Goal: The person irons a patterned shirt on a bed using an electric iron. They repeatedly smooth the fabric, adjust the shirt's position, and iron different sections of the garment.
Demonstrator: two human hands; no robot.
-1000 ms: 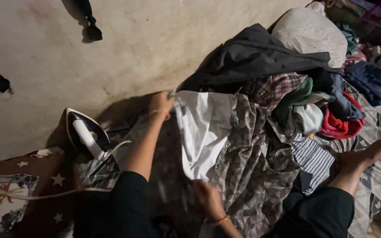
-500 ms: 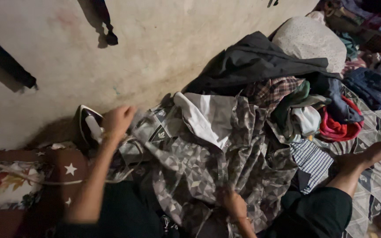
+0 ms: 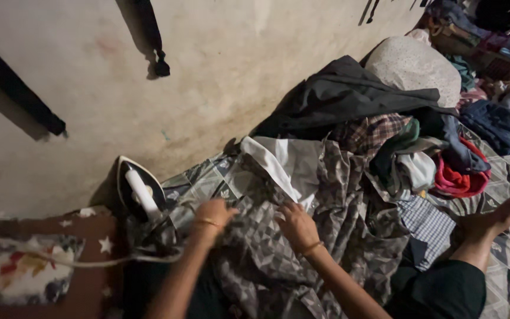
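While pressing flat on the grey patterned shirt [image 3: 302,248], left hand [image 3: 212,214] and right hand [image 3: 296,223] side by side, fingers spread; iron [image 3: 140,190] upright just beyond the left hand.

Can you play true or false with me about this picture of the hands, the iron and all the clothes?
1. Both hands rest on the grey patterned shirt. True: the left hand and the right hand lie on it.
2. The left hand holds the iron. False: the iron stands upright on its own beside the wall.
3. A red garment lies in the clothes pile. True.
4. The right hand wears a glove. False: it is bare, with a bangle at the wrist.
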